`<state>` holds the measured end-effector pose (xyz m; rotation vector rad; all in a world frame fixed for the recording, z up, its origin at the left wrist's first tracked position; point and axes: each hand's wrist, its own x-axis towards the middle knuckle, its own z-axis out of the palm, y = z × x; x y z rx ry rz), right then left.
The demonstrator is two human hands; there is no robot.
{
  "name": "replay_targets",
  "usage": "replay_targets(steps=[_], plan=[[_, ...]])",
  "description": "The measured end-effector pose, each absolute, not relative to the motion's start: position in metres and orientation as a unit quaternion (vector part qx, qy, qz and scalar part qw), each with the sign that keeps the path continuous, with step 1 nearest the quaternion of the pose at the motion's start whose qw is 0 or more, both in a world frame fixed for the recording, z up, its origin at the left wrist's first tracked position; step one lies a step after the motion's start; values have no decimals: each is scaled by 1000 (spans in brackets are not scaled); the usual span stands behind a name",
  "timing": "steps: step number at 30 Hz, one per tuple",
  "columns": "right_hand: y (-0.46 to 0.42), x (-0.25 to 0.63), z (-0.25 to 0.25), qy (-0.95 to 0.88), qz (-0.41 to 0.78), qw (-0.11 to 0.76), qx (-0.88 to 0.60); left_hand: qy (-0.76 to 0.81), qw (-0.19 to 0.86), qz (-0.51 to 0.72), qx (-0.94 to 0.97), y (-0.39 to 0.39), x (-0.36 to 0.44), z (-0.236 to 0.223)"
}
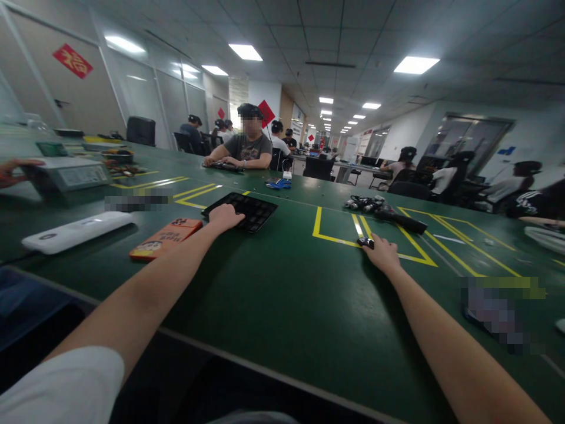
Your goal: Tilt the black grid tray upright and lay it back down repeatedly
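Observation:
My left hand (226,218) rests over the near left part of a flat black tray (258,213) divided into small squares. Its fingers are curled onto the tray, and the fingertips are partly hidden. Out to the right, my right hand (383,252) pinches a small black-and-silver piece (365,241) at a yellow tape line on the green table. Its exact kind is too small to make out. Beyond that hand lies a cluster of dark and silver parts (366,204), with a long black object (408,223) beside it.
An orange box (165,238) and a white elongated device (79,231) lie left on the green table (282,306). Farther left, another person's hand (17,171) touches a grey box (73,174). Across the table sits a person (247,144); blue gloves (278,184) lie nearby.

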<state>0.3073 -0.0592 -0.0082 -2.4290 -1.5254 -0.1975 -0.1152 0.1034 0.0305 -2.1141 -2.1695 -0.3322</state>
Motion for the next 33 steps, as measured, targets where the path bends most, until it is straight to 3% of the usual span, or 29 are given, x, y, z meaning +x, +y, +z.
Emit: replay_targets(steps=[5, 9, 13, 18, 22, 26, 30, 33], plan=[[-60, 283, -1, -522, -157, 160, -823, -671, 97, -203, -706, 94, -98, 34], [-56, 243, 2, -594, -167, 182, -766, -523, 71, -278, -803, 69, -61, 24], [-59, 196, -4, -717, -80, 143, -678, -370, 28, -206, -906, 49, -22, -1], [-62, 178, -10, -798, 16, 71, -599, -348, 20, -128, -929, 44, -13, -9], [-56, 207, -3, -743, -80, 108, -656, -286, 63, -157, -943, 21, -16, 1], [-57, 256, 0, -613, -212, 127, -750, -171, 14, -123, -978, -17, -4, 4], [-61, 293, -6, -536, -148, 62, -829, -157, 3, -122, -980, -33, 7, 4], [-61, 302, -10, -523, -90, 51, -846, -216, 54, -133, -966, -23, 5, 8]])
